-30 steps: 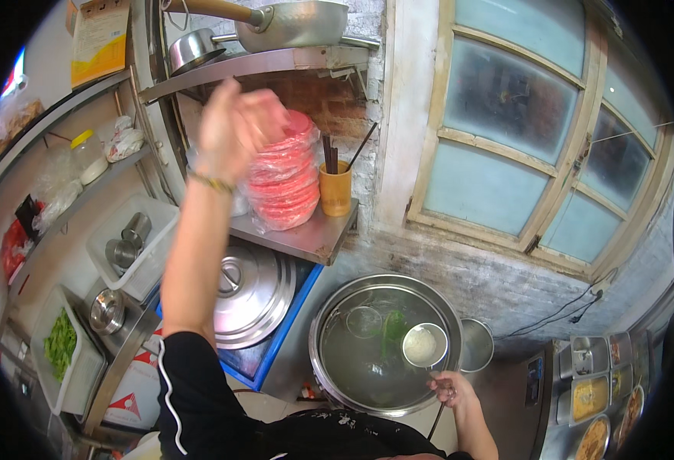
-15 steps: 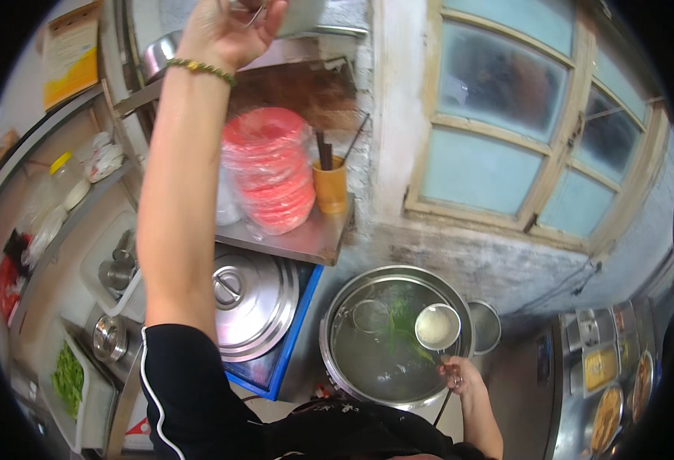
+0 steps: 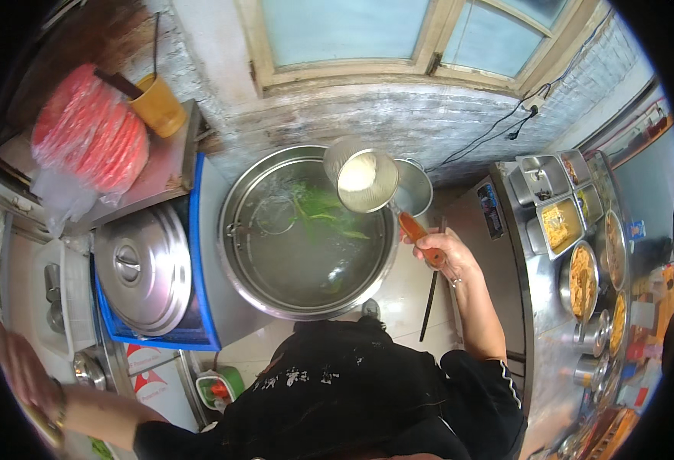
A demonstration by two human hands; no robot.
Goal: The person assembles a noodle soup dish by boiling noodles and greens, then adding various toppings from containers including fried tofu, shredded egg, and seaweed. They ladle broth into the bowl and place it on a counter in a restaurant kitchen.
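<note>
My right hand (image 3: 446, 253) is closed around the orange-brown handle of a mesh strainer (image 3: 383, 184). A white clump (image 3: 358, 173), perhaps noodles, lies in the strainer's basket, which is tilted over the far right rim of a large steel pot (image 3: 237, 287). Green leaves (image 3: 321, 211) float in the pot's cloudy liquid, beside a submerged ring-shaped basket. Below my right hand hangs a dark thin stick (image 3: 429, 307); whether the hand holds it I cannot tell. At the far left edge my left hand (image 3: 26, 372) is smeared and partly cut off, close to a pale curved rim.
A lidded steel pot (image 3: 145, 276) sits left of the large pot, by a blue-edged cabinet. Above it, a shelf bears wrapped pink-red bowls (image 3: 88, 130) and a yellow chopstick holder (image 3: 159, 107). On the right, a steel counter (image 3: 540, 307) carries food trays. Behind the pot stands a small steel container (image 3: 415, 188).
My left hand has come down from the upper shelf to the far left edge. The strainer has moved up and is tilted toward the pot's far right rim. The whole view has shifted right and down.
</note>
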